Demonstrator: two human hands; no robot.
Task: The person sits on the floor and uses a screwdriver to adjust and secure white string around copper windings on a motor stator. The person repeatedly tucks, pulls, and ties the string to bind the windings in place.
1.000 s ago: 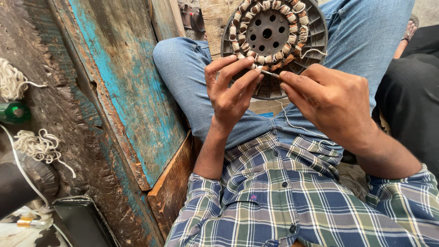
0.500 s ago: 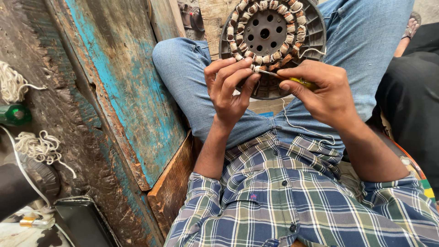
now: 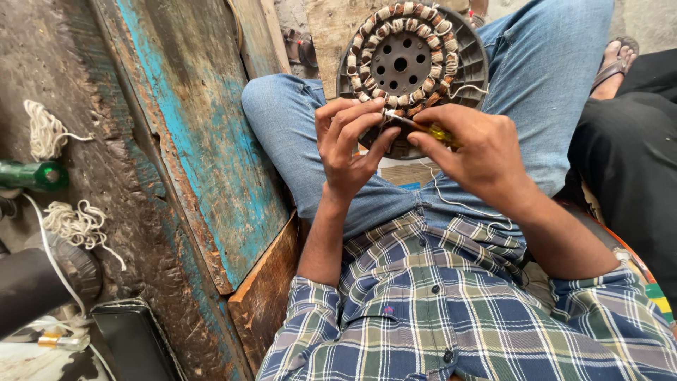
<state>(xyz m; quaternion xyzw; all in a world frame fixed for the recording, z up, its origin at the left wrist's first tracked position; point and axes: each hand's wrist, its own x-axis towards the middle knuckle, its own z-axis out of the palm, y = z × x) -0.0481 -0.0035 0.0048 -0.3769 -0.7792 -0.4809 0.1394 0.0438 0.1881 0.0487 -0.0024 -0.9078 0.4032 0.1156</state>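
A round dark motor stator [image 3: 411, 58] with a ring of wound coils leans between my knees, over blue jeans. My left hand [image 3: 348, 143] touches its lower rim with the fingertips, fingers bent around the edge. My right hand [image 3: 474, 149] grips a small screwdriver with a yellow handle [image 3: 436, 132], its metal tip pointing left at the coils by my left fingers. A thin white thread [image 3: 451, 201] trails from the stator down across my lap.
A worn wooden board with peeling turquoise paint [image 3: 204, 141] stands at my left. Bundles of white cord [image 3: 74, 222] and a green bottle [image 3: 32, 175] lie at the far left. Another person's dark trousers [image 3: 635, 155] and sandalled foot [image 3: 620, 60] are at the right.
My right hand has taken a firmer grip on the yellow screwdriver and brought its tip to the stator's lower coils. My left hand stays on the rim.
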